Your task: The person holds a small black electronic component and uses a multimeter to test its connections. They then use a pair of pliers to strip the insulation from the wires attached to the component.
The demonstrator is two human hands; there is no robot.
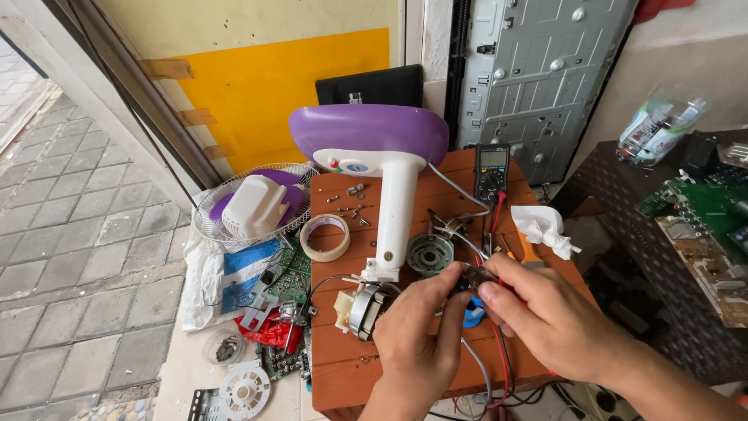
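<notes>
Both hands meet over the bench (pixel 343 366): the left hand (pixel 417 331) and right hand (pixel 538 312) each pinch a small dark part (pixel 471 277) with wires between their fingertips. It looks light, stiff and easy to break, so hold its body, not the wires. Just left of the grip lies a motor (pixel 362 310), and beyond it a white and purple fan stand (pixel 393 210) and a meter (pixel 492 171).

Soft daylight coming in from the left, shadows staying faint, no glare showing, focus holding sharp throughout, straight edges bowing at the frame borders

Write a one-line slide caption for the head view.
Both hands, left hand and right hand, pinch a small dark part above a wooden table, beside a dismantled purple-and-white fan stand.
</notes>
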